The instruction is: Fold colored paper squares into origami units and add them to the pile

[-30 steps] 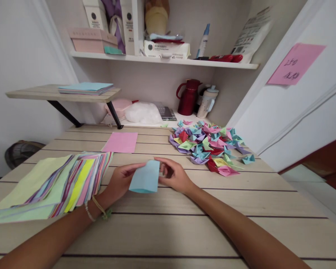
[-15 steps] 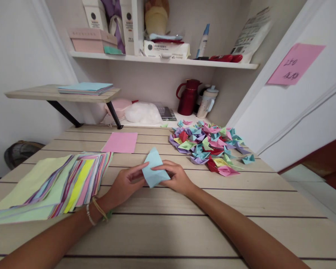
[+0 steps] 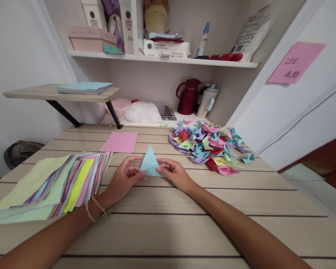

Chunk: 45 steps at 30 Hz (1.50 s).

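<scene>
We've got a light-blue folded paper triangle [image 3: 149, 163] between both hands, tip pointing away from us, over the slatted tabletop [image 3: 156, 228]; can't tell if it's touching. Our left hand [image 3: 124, 177] has its lower left corner, thumb on the edge and fingers curled in, and our right hand [image 3: 175, 174] pinches the lower right corner, thumb in front. Neither hand is spread wide. We'd go with light, matching thumb pressure, because tugging one corner harder will probably skew the layers. There's a slanted line low on the paper, maybe a layer edge, so we'd square that up before running a thumbnail along the crease. Flat against the tabletop should give a sharper line than squeezing in the air. Left of the triangle there's a fanned stack of coloured paper [image 3: 56, 186], so let's not nudge it. Beyond the triangle to the left lies a pink paper sheet [image 3: 120, 142]; beyond it to the right, a heap of folded paper boats [image 3: 207, 144].
</scene>
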{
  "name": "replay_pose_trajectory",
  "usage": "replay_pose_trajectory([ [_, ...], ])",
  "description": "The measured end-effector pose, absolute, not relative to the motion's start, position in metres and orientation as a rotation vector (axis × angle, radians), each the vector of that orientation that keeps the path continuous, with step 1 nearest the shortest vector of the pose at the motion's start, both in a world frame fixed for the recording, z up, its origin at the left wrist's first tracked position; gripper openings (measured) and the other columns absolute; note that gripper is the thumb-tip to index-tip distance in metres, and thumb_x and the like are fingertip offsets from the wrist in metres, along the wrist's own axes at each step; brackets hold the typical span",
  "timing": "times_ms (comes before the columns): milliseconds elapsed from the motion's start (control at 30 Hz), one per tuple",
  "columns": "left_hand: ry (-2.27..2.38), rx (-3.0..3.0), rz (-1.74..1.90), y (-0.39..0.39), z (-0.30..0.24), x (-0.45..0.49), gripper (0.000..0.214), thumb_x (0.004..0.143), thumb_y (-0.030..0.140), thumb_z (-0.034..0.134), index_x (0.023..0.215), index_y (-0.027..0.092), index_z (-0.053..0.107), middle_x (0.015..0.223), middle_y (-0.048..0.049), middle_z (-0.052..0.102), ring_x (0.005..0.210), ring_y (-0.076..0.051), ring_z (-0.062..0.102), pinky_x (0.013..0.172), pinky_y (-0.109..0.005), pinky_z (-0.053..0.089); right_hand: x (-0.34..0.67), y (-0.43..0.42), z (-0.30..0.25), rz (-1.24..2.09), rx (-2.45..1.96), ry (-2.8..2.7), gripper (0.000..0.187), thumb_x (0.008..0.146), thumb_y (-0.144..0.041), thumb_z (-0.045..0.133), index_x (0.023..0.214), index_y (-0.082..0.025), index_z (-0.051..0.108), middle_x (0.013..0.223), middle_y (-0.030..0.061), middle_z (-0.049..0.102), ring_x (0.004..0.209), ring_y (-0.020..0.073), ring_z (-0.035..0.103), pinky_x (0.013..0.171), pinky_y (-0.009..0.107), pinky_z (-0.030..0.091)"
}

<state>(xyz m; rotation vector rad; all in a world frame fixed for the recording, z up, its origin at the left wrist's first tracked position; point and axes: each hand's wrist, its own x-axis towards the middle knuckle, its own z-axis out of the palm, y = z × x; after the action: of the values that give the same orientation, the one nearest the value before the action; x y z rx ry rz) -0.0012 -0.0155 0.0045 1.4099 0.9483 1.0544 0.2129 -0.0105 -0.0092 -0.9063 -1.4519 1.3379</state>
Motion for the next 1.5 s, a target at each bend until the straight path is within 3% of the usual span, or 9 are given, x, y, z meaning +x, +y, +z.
replay_pose_trajectory([
  [100,0.944,1.42,0.989,-0.0129,0.0017,-0.0016,0.038,0.073,0.033,0.073,0.103,0.018,0.056,0.084,-0.004,0.072,0.075,-0.019,0.07,0.076,-0.033,0.056,0.2138,-0.0106,-0.0063,1.31,-0.995,-1.5,0.032,0.073,-0.046,0.068,0.081,-0.014,0.072,0.072,0.0016,0.065,0.062,0.0104,0.052,0.058,0.023,0.04],
  [200,0.938,1.501,0.911,-0.0101,-0.0006,-0.003,0.022,0.076,0.036,0.069,0.086,0.016,0.063,0.084,-0.0047,0.072,0.079,-0.019,0.07,0.077,-0.032,0.055,0.2136,-0.0124,-0.0029,1.308,-1.018,-1.439,0.031,0.066,-0.044,0.075,0.073,-0.015,0.072,0.067,0.0012,0.065,0.058,0.0096,0.049,0.055,0.023,0.039],
  [400,0.869,1.512,0.788,-0.0104,0.002,-0.0049,0.021,0.08,0.036,0.064,0.087,0.016,0.066,0.078,-0.0038,0.072,0.07,-0.017,0.069,0.067,-0.028,0.056,0.2096,-0.0148,-0.0022,1.419,-1.034,-1.348,0.034,0.056,-0.043,0.081,0.057,-0.014,0.062,0.05,-0.0041,0.053,0.047,0.0054,0.039,0.047,0.02,0.03],
  [667,0.861,1.505,0.826,-0.0098,0.0033,-0.0063,0.018,0.081,0.034,0.065,0.081,0.016,0.066,0.073,-0.0036,0.072,0.069,-0.017,0.069,0.068,-0.028,0.057,0.2128,-0.0119,-0.0047,1.561,-0.893,-1.321,0.037,0.069,-0.052,0.071,0.069,-0.015,0.068,0.061,-0.0018,0.06,0.058,0.0094,0.05,0.062,0.024,0.041],
  [900,0.867,1.496,0.834,-0.0093,0.0057,-0.0064,0.02,0.08,0.036,0.065,0.079,0.016,0.066,0.071,-0.0031,0.072,0.068,-0.017,0.069,0.066,-0.028,0.057,0.213,-0.0118,-0.0014,1.586,-0.868,-1.305,0.038,0.064,-0.053,0.075,0.076,-0.017,0.069,0.07,-0.0009,0.065,0.066,0.0122,0.057,0.072,0.026,0.044],
  [1233,0.844,1.495,0.826,-0.0085,0.0037,-0.0068,0.018,0.08,0.034,0.065,0.08,0.016,0.068,0.073,-0.0034,0.072,0.068,-0.017,0.068,0.066,-0.028,0.056,0.2168,-0.0105,-0.0047,1.574,-0.814,-1.396,0.033,0.072,-0.05,0.07,0.078,-0.017,0.069,0.075,0.0003,0.065,0.069,0.0117,0.057,0.072,0.025,0.043],
  [1500,0.817,1.505,0.816,-0.0081,0.004,-0.0069,0.015,0.081,0.031,0.065,0.08,0.016,0.067,0.074,-0.002,0.071,0.069,-0.015,0.068,0.066,-0.025,0.055,0.214,-0.0124,-0.0006,1.564,-0.822,-1.362,0.031,0.07,-0.047,0.072,0.075,-0.017,0.068,0.074,-0.0003,0.066,0.067,0.011,0.056,0.072,0.025,0.043],
])
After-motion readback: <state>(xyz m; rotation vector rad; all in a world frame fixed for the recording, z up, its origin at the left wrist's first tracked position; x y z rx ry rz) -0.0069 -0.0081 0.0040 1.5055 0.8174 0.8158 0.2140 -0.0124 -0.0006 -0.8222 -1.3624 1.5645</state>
